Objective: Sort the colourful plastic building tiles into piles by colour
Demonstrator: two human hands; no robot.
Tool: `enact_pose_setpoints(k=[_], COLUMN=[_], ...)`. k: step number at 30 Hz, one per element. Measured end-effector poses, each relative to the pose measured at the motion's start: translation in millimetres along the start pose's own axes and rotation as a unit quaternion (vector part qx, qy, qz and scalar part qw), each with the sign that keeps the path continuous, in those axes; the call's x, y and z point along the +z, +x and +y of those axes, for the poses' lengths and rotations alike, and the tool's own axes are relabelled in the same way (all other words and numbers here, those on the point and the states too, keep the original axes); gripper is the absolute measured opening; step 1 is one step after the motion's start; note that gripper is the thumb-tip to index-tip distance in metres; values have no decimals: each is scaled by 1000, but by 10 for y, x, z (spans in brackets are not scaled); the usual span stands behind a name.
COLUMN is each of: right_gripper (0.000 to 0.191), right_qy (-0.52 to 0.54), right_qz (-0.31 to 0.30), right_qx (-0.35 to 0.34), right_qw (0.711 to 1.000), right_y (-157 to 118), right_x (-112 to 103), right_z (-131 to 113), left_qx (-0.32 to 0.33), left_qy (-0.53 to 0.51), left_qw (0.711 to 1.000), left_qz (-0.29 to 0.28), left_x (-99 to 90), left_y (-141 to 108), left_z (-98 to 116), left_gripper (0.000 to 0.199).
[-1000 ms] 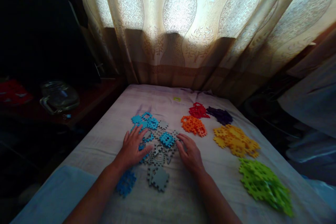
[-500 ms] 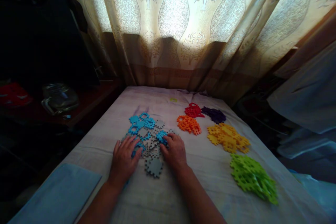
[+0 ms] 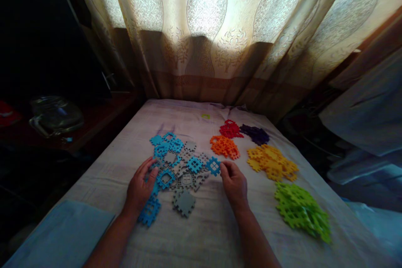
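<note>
Between my hands lies a mixed spread of blue pieces (image 3: 166, 179) and grey pieces (image 3: 184, 202) with notched edges. Right of that spread, my right hand (image 3: 233, 179) pinches a blue window-patterned piece (image 3: 213, 166) by its right corner. My left hand (image 3: 141, 183) rests at the spread's left side, its fingers curved with thumb and fingertips near a grey piece; whether it grips anything is unclear. More blue pieces (image 3: 150, 211) show beside and below the left wrist.
Piles of orange (image 3: 224, 146), red (image 3: 230, 129), purple (image 3: 256, 135), yellow (image 3: 271, 162) and green pieces (image 3: 302, 210) lie on the right of the cloth-covered table (image 3: 201, 234). A light blue flat item (image 3: 63, 232) lies front left. A curtain (image 3: 194, 58) hangs behind.
My right hand has moved right, away from the spread, with a blue piece in its fingers. My left hand has shifted slightly left, uncovering blue pieces. The view has shifted a little.
</note>
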State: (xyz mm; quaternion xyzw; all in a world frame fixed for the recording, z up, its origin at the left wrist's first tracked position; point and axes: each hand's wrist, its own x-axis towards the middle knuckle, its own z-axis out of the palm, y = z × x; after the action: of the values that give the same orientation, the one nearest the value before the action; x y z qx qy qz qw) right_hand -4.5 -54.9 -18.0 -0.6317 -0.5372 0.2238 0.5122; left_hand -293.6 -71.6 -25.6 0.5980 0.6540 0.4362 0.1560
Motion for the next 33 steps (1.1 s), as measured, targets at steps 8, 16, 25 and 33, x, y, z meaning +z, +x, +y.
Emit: enact_pose_setpoints(k=[8,16,25,33], right_gripper=[43,36,28,30], right_qy=[-72,-219,-247,-277], right_qz=[1,63,-106,-146], right_qx=[69,-37,-151,-148], right_qw=[995,973,951,938], right_y=[125,176,-84,-62], right_x=[-362,-379,260,391], right_z=[292,326,-181,-175], left_qx=[-11,-17,-24,-22], left_qy=[-45,-49,-58,-61], left_qw=[999,999,998,998], left_qz=[7,5,10,16], left_x=[-42,-36,-27,7], left_y=[-2,0,2,1], left_z=[4,17,23,-25], left_gripper=[50,49,46,42])
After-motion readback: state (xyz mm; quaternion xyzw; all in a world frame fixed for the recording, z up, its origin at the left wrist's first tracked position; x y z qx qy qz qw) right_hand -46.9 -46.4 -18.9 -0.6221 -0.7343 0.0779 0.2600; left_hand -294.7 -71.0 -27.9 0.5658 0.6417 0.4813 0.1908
